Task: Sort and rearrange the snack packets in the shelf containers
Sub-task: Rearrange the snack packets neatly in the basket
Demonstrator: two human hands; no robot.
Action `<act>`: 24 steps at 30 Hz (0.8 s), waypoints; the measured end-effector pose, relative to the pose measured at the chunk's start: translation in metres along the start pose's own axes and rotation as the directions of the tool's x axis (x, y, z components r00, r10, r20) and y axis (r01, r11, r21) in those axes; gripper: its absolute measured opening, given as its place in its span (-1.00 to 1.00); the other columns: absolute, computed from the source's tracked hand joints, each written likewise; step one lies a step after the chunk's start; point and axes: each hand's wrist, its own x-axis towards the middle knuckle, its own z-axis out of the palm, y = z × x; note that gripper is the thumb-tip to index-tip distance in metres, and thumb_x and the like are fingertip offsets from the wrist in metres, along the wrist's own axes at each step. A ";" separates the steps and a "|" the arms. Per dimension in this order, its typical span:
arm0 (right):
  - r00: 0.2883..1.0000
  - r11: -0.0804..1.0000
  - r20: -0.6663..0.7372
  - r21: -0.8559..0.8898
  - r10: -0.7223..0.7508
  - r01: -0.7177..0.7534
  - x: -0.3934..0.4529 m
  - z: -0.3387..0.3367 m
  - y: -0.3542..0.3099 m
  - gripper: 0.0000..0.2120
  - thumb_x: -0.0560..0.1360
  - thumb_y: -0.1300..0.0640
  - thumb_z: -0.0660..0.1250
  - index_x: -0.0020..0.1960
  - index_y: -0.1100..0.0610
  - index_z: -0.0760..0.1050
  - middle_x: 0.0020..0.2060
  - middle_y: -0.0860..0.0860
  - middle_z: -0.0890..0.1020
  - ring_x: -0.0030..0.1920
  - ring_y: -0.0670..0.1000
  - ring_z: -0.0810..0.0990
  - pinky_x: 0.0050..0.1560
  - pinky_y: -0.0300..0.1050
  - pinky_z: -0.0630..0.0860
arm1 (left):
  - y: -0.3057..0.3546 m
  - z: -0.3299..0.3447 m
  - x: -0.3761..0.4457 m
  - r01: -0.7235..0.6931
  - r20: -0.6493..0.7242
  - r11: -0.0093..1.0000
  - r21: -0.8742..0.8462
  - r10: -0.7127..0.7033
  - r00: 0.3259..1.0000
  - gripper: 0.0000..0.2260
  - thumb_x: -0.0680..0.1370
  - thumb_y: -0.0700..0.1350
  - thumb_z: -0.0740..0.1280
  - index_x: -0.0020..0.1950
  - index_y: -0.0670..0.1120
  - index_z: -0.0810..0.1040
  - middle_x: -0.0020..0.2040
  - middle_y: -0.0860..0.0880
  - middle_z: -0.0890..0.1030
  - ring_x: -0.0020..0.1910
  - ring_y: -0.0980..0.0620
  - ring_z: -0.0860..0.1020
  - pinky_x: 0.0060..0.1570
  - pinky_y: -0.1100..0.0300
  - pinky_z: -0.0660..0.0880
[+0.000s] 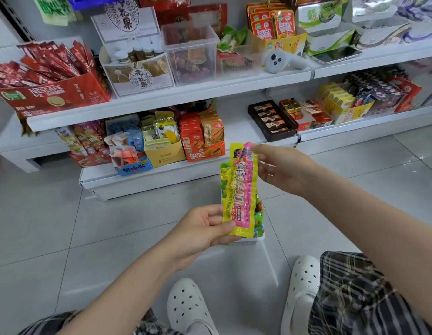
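Both hands have the long yellow-pink snack packet [240, 189] stretched lengthwise: left hand [200, 229] fingers pinch its near end, right hand [282, 169] fingers pinch the far end, right above the white container [248, 239] on the floor.

Both bare forearms reach forward from below. The left hand [200, 228] pinches the packet's [239, 189] lower end, thumb on top and fingers [211, 220] curled beneath. The right hand [282, 169], held higher, pinches its upper end, palm facing left.
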 end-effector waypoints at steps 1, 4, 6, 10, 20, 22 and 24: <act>0.999 0.999 0.019 -0.028 -0.037 0.038 0.002 0.000 0.001 -0.73 0.47 0.17 0.46 0.15 0.21 0.62 -0.08 0.09 0.63 -0.16 -0.02 0.49 -0.27 -0.28 0.52 | -0.001 -0.001 0.000 0.004 -0.010 1.000 -0.005 -0.004 1.000 -0.74 0.56 -0.33 0.29 0.25 -0.23 0.54 0.10 -0.19 0.67 0.12 -0.10 0.64 0.09 0.15 0.59; 0.970 0.963 0.009 -0.123 -0.241 0.241 0.005 0.003 0.004 -0.85 0.51 0.24 0.40 0.06 0.20 0.66 -0.13 0.15 0.63 -0.15 0.05 0.47 -0.23 -0.25 0.53 | -0.002 -0.004 0.003 0.002 -0.046 1.000 -0.031 -0.004 0.999 -0.74 0.56 -0.32 0.30 0.25 -0.23 0.55 0.10 -0.19 0.67 0.12 -0.11 0.64 0.08 0.15 0.58; 0.955 0.941 -0.017 -0.175 -0.296 0.288 0.003 0.005 0.004 -0.90 0.53 0.24 0.38 -0.02 0.14 0.67 -0.14 0.16 0.66 -0.17 0.05 0.49 -0.21 -0.21 0.53 | 0.001 -0.005 0.003 -0.006 -0.047 0.999 -0.037 0.004 0.999 -0.74 0.55 -0.30 0.31 0.24 -0.22 0.56 0.10 -0.17 0.67 0.11 -0.09 0.65 0.06 0.18 0.58; 0.956 0.947 -0.049 -0.162 -0.289 0.278 0.005 0.006 0.002 -0.90 0.54 0.22 0.37 -0.09 0.09 0.65 -0.18 0.12 0.64 -0.18 0.03 0.48 -0.21 -0.18 0.49 | 0.006 0.000 0.002 -0.008 -0.035 0.987 -0.162 0.002 0.999 -0.71 0.51 -0.20 0.32 0.21 -0.24 0.56 0.13 -0.21 0.66 0.06 -0.06 0.66 0.03 0.18 0.59; 0.974 0.973 0.105 0.131 -0.201 0.187 0.006 0.020 0.009 -0.90 0.61 0.19 0.27 -0.01 0.16 0.55 -0.19 0.02 0.54 -0.23 -0.09 0.46 -0.21 -0.29 0.43 | 0.013 0.013 0.010 0.227 0.138 0.704 -0.673 -0.182 0.974 -0.59 0.53 -0.02 0.36 0.29 -0.21 0.50 0.03 -0.21 0.61 -0.20 -0.02 0.58 -0.25 0.16 0.56; 0.982 0.975 0.105 0.173 -0.159 0.139 0.006 0.021 0.007 -0.91 0.61 0.18 0.27 0.00 0.14 0.55 -0.17 0.01 0.61 -0.14 -0.04 0.54 -0.06 -0.23 0.52 | 0.013 0.013 0.012 0.186 0.097 0.776 -0.603 -0.160 0.982 -0.67 0.50 -0.09 0.36 0.21 -0.21 0.54 -0.15 -0.12 0.59 -0.30 0.06 0.51 -0.31 0.21 0.51; 0.991 0.984 0.108 0.169 -0.079 0.059 0.006 0.017 0.004 -0.82 0.61 0.19 0.25 0.16 0.17 0.57 0.04 0.07 0.67 0.10 0.04 0.61 0.25 -0.03 0.48 | 0.014 0.017 0.014 0.104 -0.011 0.887 -0.450 -0.122 0.992 -0.74 0.44 -0.15 0.39 0.08 -0.23 0.56 -0.28 -0.06 0.55 -0.35 0.09 0.52 -0.32 0.24 0.55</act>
